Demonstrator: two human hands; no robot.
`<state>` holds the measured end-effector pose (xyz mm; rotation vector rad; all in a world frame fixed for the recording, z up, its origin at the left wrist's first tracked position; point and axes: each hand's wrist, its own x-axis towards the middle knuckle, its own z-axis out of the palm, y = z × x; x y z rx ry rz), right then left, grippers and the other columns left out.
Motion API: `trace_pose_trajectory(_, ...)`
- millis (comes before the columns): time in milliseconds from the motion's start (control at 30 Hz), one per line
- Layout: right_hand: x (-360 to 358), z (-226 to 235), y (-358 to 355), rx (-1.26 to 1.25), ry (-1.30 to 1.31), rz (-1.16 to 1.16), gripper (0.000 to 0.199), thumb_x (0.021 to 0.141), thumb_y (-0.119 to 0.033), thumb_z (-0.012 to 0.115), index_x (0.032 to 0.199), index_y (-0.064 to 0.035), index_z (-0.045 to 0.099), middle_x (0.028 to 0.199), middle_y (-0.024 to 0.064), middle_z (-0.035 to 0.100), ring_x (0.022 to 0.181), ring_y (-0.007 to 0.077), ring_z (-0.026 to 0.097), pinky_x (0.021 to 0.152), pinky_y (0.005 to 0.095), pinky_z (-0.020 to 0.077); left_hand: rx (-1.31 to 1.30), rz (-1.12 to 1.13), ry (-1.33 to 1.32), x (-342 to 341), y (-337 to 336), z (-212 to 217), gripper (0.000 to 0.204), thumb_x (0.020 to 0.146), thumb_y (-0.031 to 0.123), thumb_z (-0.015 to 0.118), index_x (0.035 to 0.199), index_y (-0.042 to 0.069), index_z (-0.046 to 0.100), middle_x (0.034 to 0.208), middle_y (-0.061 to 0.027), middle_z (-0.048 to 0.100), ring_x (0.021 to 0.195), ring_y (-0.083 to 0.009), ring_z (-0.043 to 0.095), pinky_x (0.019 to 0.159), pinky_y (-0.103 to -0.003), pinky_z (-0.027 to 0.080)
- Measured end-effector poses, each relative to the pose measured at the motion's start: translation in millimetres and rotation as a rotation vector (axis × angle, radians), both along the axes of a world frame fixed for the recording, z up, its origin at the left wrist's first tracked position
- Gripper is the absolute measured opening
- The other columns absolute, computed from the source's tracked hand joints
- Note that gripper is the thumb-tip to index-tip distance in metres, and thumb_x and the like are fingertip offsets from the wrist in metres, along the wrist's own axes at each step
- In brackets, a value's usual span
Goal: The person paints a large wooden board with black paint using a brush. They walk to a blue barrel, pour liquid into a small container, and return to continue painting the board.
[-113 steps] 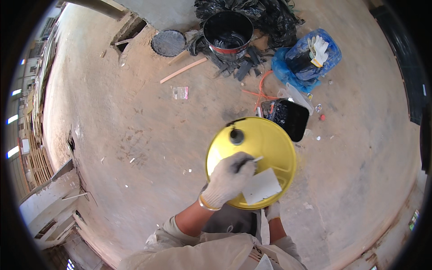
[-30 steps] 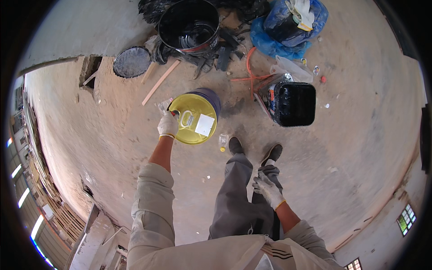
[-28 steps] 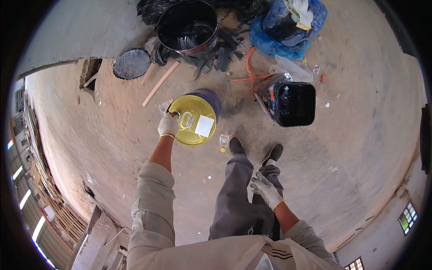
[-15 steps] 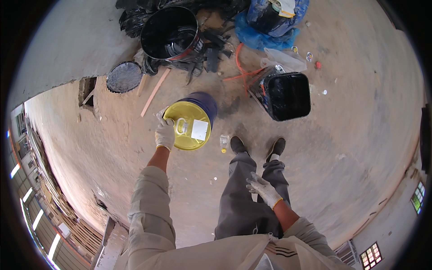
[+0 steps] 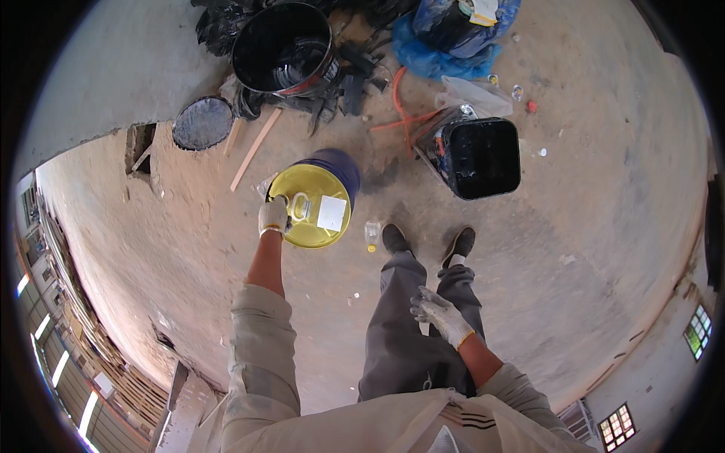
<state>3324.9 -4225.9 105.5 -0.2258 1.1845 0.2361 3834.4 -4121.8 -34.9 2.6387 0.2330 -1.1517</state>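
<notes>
A dark blue bucket (image 5: 343,167) with a yellow lid (image 5: 300,230) is on the floor ahead, left of my feet. The lid carries a pale handle and a white label (image 5: 331,213). Gloved in white, my left hand (image 5: 273,216) has its fingers curled at the left edge of the lid; the fingertips are partly hidden. My right hand (image 5: 444,317), also gloved, hovers before my thighs with its fingers stretched out. A small clear bottle with a yellow cap (image 5: 372,235) lies between the bucket and my left shoe.
A square black container (image 5: 483,160) stands ahead right, beside an orange hose (image 5: 398,94). Farther off are a large black drum (image 5: 283,49), a dark round lid (image 5: 203,123), wooden strips (image 5: 255,149), black plastic scraps and a blue-bagged container (image 5: 455,34).
My left hand has shifted slightly down and left along the lid's edge, and its fingers look more curled. The right hand stays nearly still. The whole view has moved a little.
</notes>
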Motion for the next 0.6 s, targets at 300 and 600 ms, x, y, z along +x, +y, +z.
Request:
trace_pose_trajectory(300, 3, -2, 13, -0.015, 0.032, 0.015, 0.058, 0.105, -0.020, 0.064, 0.158, -0.0072, 0.043, 0.138, 0.0125, 0.065, 0.112, 0.0223, 0.070, 0.093, 0.0340, 0.0575, 0.320, -0.521, -0.181, -11, -39, 30, 0.049, 0.097, 0.047, 0.059, 0.116, 0.003, 0.069, 0.106, -0.0256, 0.074, 0.098, -0.0417, 0.073, 0.087, -0.053, 0.056)
trace_pose_trajectory(600, 8, 4, 3, -0.033, 0.039, 0.059, 0.057, 0.105, -0.015, 0.062, 0.158, -0.0047, 0.042, 0.134, 0.0161, 0.066, 0.110, 0.0247, 0.071, 0.093, 0.0350, 0.0585, 0.311, -0.742, -0.156, 0, -15, 1, 0.029, 0.094, 0.030, 0.062, 0.108, 0.007, 0.074, 0.106, -0.0209, 0.077, 0.097, -0.0344, 0.077, 0.081, -0.048, 0.060)
